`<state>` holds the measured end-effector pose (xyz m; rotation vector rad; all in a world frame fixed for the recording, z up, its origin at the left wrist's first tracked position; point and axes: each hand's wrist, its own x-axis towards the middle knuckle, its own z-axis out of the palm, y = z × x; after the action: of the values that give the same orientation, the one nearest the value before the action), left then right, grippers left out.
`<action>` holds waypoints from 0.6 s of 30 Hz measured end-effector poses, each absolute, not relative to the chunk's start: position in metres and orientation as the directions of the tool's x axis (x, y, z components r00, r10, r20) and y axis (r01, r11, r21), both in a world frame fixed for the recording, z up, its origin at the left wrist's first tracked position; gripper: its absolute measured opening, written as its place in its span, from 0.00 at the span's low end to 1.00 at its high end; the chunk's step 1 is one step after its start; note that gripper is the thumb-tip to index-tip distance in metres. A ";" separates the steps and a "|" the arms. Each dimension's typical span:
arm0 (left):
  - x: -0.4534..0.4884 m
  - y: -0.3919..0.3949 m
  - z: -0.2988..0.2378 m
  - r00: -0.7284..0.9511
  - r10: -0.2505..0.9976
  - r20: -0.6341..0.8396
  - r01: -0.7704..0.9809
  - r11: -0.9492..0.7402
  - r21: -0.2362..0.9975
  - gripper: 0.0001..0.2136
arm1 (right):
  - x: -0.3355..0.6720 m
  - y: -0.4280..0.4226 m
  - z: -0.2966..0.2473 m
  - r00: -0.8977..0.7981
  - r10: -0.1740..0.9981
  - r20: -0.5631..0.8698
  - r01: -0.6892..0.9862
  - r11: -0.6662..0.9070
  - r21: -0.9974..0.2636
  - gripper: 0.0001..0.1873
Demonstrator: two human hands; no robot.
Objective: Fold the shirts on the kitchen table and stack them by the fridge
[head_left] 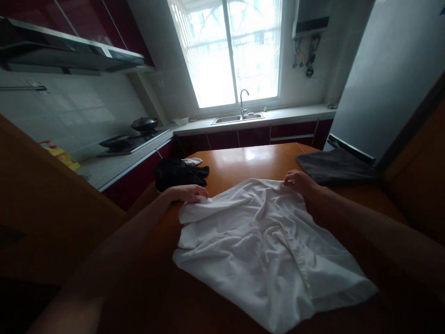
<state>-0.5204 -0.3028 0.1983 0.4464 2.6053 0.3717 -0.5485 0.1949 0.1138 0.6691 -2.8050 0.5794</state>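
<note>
A white shirt (239, 246) lies rumpled across the near part of the wooden table (250, 160), with creases running through its middle. At its far left corner, my left hand (189, 193) pinches the cloth between thumb and fingers. My right hand (299, 181) grips the far right edge of the same shirt. The fabric between both hands is loosely stretched, and its near end spreads toward me.
Dark clothing (181, 172) is heaped at the table's left, a small white cloth (192, 161) beside it. A folded grey garment (333, 165) lies at the right. Beyond are a sink (238, 118), a stove (134, 143) and a tall grey refrigerator (385, 88).
</note>
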 end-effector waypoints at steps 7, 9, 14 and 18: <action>-0.626 -0.268 0.192 -0.982 0.175 0.073 0.182 0.977 0.107 0.15 | -0.626 0.216 0.144 -0.939 0.244 0.243 0.040 0.779 -0.625 0.14; -0.642 -0.249 0.179 -0.978 0.119 0.173 0.135 0.987 0.082 0.20 | -0.638 0.217 0.145 -0.927 0.316 0.201 0.141 0.793 -0.593 0.16; -0.639 -0.223 0.132 -0.952 0.126 0.278 0.155 0.984 0.088 0.22 | -0.625 0.195 0.124 -0.920 0.255 0.296 0.145 0.927 -0.347 0.22; -0.621 -0.226 0.101 -0.981 0.161 0.108 0.175 0.975 0.137 0.25 | -0.599 0.172 0.094 -0.978 0.074 0.195 0.021 0.964 -0.263 0.24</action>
<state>-0.6215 -0.2260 0.1008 0.2751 3.2170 0.2373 -0.5990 0.1716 0.0942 -0.0713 -2.9104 0.3870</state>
